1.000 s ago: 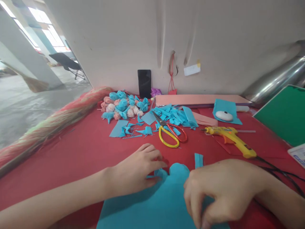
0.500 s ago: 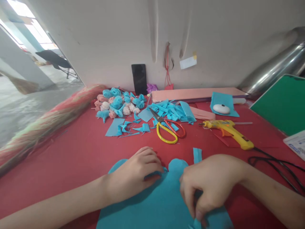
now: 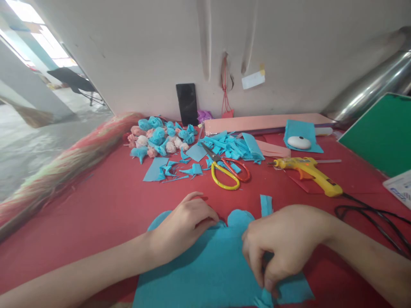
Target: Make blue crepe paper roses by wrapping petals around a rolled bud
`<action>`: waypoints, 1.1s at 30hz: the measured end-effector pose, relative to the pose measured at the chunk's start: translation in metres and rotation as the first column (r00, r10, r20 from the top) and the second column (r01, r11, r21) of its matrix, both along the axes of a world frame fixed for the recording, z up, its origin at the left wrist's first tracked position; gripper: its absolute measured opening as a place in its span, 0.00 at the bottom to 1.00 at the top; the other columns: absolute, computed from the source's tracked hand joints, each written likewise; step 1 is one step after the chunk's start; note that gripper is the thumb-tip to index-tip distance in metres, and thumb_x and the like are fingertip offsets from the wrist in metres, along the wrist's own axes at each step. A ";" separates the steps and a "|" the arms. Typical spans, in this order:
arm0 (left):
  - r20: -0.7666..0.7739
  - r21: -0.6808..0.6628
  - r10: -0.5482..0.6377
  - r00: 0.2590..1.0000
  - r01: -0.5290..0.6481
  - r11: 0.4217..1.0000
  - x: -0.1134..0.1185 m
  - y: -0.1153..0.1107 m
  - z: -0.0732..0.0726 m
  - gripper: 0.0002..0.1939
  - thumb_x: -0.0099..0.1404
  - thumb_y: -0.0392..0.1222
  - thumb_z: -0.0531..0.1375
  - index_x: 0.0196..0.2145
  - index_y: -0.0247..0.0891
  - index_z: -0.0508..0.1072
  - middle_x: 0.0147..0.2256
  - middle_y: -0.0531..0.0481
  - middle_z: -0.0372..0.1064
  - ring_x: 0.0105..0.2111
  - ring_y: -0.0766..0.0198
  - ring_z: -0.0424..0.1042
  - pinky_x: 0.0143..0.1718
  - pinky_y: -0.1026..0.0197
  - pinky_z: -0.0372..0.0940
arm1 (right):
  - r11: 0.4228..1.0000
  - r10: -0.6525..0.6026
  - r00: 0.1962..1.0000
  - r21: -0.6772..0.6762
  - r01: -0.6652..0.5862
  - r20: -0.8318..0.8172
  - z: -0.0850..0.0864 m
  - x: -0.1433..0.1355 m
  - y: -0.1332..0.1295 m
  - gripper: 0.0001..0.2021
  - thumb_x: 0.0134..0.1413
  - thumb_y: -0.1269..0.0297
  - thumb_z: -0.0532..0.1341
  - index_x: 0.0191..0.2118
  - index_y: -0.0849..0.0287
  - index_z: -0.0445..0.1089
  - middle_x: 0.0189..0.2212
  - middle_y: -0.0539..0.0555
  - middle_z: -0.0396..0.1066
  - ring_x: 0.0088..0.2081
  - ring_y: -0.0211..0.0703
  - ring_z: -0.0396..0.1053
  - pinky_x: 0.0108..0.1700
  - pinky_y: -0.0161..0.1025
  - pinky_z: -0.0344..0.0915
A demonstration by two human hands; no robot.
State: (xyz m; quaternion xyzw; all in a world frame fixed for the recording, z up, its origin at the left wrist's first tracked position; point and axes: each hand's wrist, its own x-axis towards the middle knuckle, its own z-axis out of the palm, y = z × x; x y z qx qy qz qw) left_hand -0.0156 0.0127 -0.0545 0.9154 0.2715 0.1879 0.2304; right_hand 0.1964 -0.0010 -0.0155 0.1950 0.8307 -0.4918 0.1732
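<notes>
A large sheet of blue paper (image 3: 199, 265) with a rounded lobe at its top lies on the red table. My left hand (image 3: 189, 222) rests at the sheet's upper edge, its fingers bent together around a small bit of blue paper by the fingertips. Over the sheet's right part, my right hand (image 3: 282, 248) pinches a crumpled blue paper piece (image 3: 265, 298) between thumb and fingers. Just above that hand lies a short folded blue strip (image 3: 266, 205). Scissors with yellow and red handles (image 3: 225, 183) lie open beyond the hands.
Blue scraps (image 3: 231, 145) and paper flowers (image 3: 157, 137) lie farther back. At the right are a yellow glue gun (image 3: 311, 171), its black cable, a white oval object (image 3: 299, 143) and a green board (image 3: 382, 132). A black phone (image 3: 186, 104) leans on the wall.
The fingers of my left hand have drawn closer together at the sheet's top edge. My right hand keeps its pinch and has barely moved. The view has shifted slightly.
</notes>
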 end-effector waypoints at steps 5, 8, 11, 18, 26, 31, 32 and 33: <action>0.014 -0.045 0.097 0.995 -0.097 0.994 0.001 0.000 0.003 0.08 0.65 0.31 0.52 0.32 0.38 0.69 0.30 0.53 0.74 0.36 0.63 0.73 0.51 0.55 0.62 | 0.999 -0.029 0.999 0.016 0.030 -0.034 0.002 0.001 -0.003 0.07 0.48 0.78 0.64 0.23 0.64 0.76 0.23 0.49 0.74 0.27 0.34 0.69 0.33 0.26 0.63; 0.025 -0.086 0.153 0.988 -0.150 0.985 0.001 0.001 0.005 0.07 0.65 0.32 0.52 0.32 0.38 0.69 0.30 0.52 0.73 0.37 0.62 0.72 0.43 0.60 0.67 | 0.999 -0.047 0.997 0.005 0.047 -0.065 0.000 0.003 -0.002 0.07 0.47 0.78 0.64 0.23 0.63 0.76 0.23 0.48 0.73 0.27 0.34 0.69 0.31 0.26 0.62; 0.050 -0.125 0.202 0.978 -0.194 0.973 0.000 0.002 0.010 0.04 0.63 0.34 0.56 0.33 0.37 0.70 0.32 0.51 0.73 0.36 0.63 0.72 0.37 0.64 0.68 | 0.996 -0.084 0.990 -0.005 0.084 -0.111 0.004 0.004 -0.001 0.08 0.47 0.79 0.64 0.24 0.62 0.77 0.22 0.48 0.73 0.27 0.34 0.69 0.31 0.26 0.63; 0.240 -0.108 0.255 0.937 -0.235 0.966 -0.004 -0.004 0.054 0.01 0.60 0.36 0.60 0.30 0.39 0.71 0.27 0.57 0.72 0.33 0.67 0.72 0.41 0.63 0.68 | 0.824 -0.454 0.711 0.051 0.565 -0.537 0.029 0.002 -0.006 0.09 0.58 0.65 0.59 0.34 0.56 0.78 0.32 0.51 0.68 0.32 0.37 0.67 0.37 0.33 0.65; 0.505 -0.045 0.190 0.842 -0.195 0.980 0.009 -0.006 0.096 0.06 0.57 0.34 0.64 0.30 0.42 0.71 0.28 0.60 0.71 0.29 0.71 0.71 0.35 0.69 0.70 | 0.641 -0.365 0.337 0.028 0.767 -0.868 0.023 0.001 -0.009 0.12 0.59 0.56 0.57 0.32 0.47 0.77 0.38 0.53 0.67 0.39 0.44 0.65 0.42 0.43 0.66; 0.522 -0.061 0.162 0.837 -0.153 0.986 0.015 -0.007 0.098 0.05 0.57 0.35 0.65 0.28 0.40 0.71 0.26 0.59 0.70 0.27 0.72 0.71 0.33 0.70 0.69 | 0.559 -0.332 0.293 0.063 0.827 -0.897 0.027 -0.001 -0.015 0.12 0.61 0.62 0.56 0.31 0.48 0.76 0.31 0.49 0.68 0.31 0.37 0.65 0.34 0.35 0.66; 0.529 -0.079 0.173 0.831 -0.155 0.985 0.015 -0.007 0.096 0.05 0.56 0.36 0.65 0.28 0.40 0.71 0.26 0.59 0.70 0.27 0.71 0.71 0.32 0.70 0.69 | 0.554 -0.325 0.292 0.070 0.830 -0.900 0.028 -0.002 -0.015 0.12 0.62 0.62 0.55 0.31 0.48 0.76 0.30 0.49 0.68 0.31 0.37 0.65 0.33 0.34 0.66; 0.533 -0.104 0.192 0.824 -0.161 0.981 0.016 -0.006 0.095 0.05 0.56 0.36 0.66 0.28 0.41 0.72 0.26 0.59 0.70 0.27 0.71 0.71 0.31 0.70 0.69 | 0.549 -0.321 0.290 0.073 0.832 -0.902 0.028 -0.003 -0.016 0.12 0.62 0.63 0.55 0.31 0.48 0.75 0.30 0.48 0.68 0.31 0.36 0.65 0.33 0.33 0.66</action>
